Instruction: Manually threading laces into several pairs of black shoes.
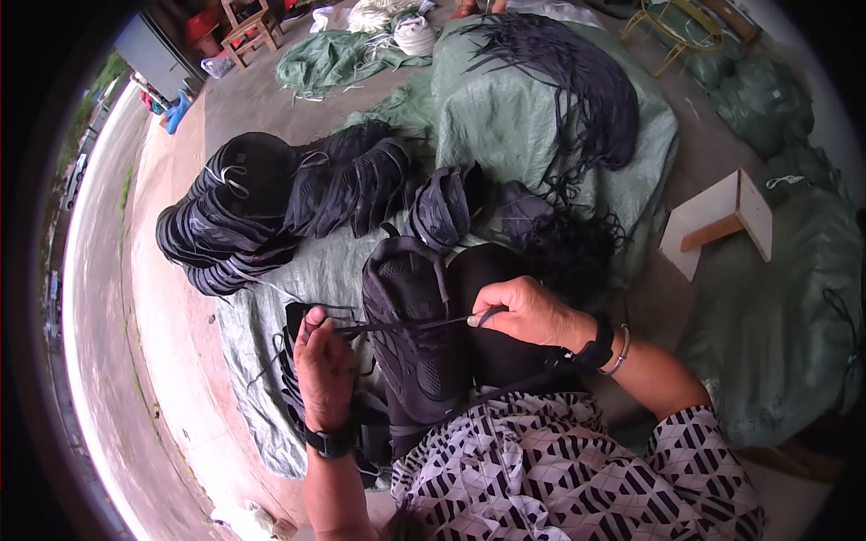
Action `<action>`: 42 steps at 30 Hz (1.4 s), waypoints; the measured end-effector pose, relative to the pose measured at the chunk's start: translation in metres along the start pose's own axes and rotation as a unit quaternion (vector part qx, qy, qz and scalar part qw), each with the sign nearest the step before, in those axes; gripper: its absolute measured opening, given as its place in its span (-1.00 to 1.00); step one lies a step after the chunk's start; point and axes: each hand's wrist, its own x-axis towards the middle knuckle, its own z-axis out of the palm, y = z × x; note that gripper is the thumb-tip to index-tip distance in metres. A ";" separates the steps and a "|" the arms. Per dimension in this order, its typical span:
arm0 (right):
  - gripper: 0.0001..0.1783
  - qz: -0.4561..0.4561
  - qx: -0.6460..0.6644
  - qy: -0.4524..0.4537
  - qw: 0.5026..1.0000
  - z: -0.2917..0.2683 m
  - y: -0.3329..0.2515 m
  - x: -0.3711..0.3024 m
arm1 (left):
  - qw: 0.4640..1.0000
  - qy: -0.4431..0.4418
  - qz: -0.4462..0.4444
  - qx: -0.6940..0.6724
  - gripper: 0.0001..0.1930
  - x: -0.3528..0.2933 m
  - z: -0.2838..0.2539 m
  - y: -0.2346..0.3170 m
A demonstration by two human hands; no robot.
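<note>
A black shoe upper (397,290) lies across my lap, its mesh toe toward me. Over it a thin black shoelace (406,325) is stretched sideways between my two hands. To the left of the upper, my left hand (325,374) is closed, pinching one part of the shoelace at its fingertips. My right hand (532,314) pinches the lace between thumb and fingers on the other side, above my dark-clothed thigh. Whether the lace is threaded through the upper's eyelets, I cannot tell. More dark uppers (287,383) lie partly hidden behind my left hand.
Ahead, stacked black shoe uppers (244,203) sit on a green woven sheet (316,261). A heap of dark laces (586,81) drapes over a green covered bundle (496,117). To the right are a white board piece (726,221) and green sacks (776,334). A wooden chair (248,32) stands farther off.
</note>
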 end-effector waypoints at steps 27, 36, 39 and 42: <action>-0.94 0.020 -0.023 0.050 0.998 0.009 -0.008 0.006 | 0.817 -0.018 0.269 0.509 -0.81 -0.008 0.023 -0.044; -0.88 -0.025 -0.184 0.050 0.981 0.016 0.000 0.004 | 0.980 -0.018 0.037 0.195 -0.77 -0.021 0.020 -0.024; -0.86 -0.035 -0.206 0.017 0.978 0.013 -0.003 0.004 | 0.949 -0.007 0.148 0.277 -0.78 -0.026 0.028 -0.027; -0.86 -0.027 -0.205 0.016 0.978 0.014 -0.005 0.006 | 0.963 -0.008 0.095 0.251 -0.83 -0.025 0.017 -0.030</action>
